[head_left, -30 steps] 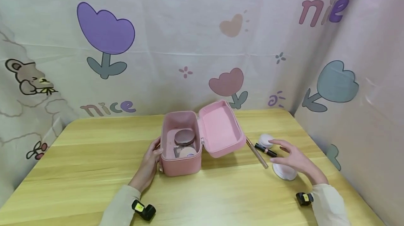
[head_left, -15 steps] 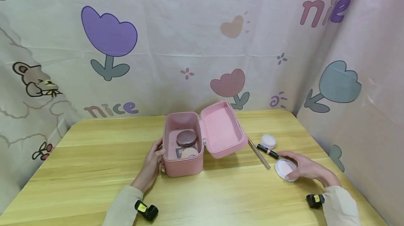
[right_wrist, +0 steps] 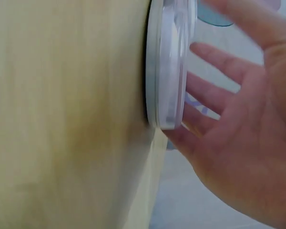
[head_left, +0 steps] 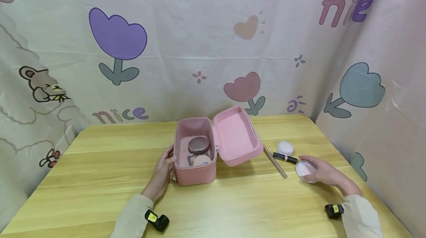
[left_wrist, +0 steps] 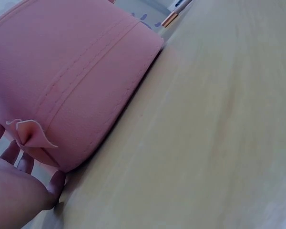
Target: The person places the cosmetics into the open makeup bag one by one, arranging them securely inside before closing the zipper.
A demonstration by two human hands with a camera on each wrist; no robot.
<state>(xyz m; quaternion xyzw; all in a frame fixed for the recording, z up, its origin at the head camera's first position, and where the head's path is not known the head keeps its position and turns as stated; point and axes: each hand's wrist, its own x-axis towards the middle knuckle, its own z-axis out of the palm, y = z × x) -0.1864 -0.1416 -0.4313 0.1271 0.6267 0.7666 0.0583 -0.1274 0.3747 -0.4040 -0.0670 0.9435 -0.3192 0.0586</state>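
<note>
In the head view, my left hand (head_left: 162, 173) rests against the left side of an open pink cosmetic case (head_left: 195, 175). The left wrist view shows its fingers spread at the case wall, near a small pink tab (left_wrist: 32, 133). Inside the case lie a dark, shiny round compact (head_left: 199, 144), a beige round item (head_left: 201, 160) and a small clear square one, partly covered. At the right, my right hand (head_left: 324, 173) holds a round clear-lidded powder case (head_left: 303, 169), thumb and fingers at its rim. From the right wrist, that case (right_wrist: 169, 67) appears edge-on, close over the table.
The cosmetic case's lid (head_left: 237, 134) hangs open to the right. Near it lie a slim rose-gold pen-like stick (head_left: 276, 163), a black lipstick-like tube (head_left: 285, 157) and a white round puff-like item (head_left: 285, 148). A printed curtain (head_left: 186, 27) borders the wooden table (head_left: 239, 208).
My right hand has come down from above the powder case and taken hold of its rim. The powder case has shifted slightly away from me. My left hand stays at the cosmetic case.
</note>
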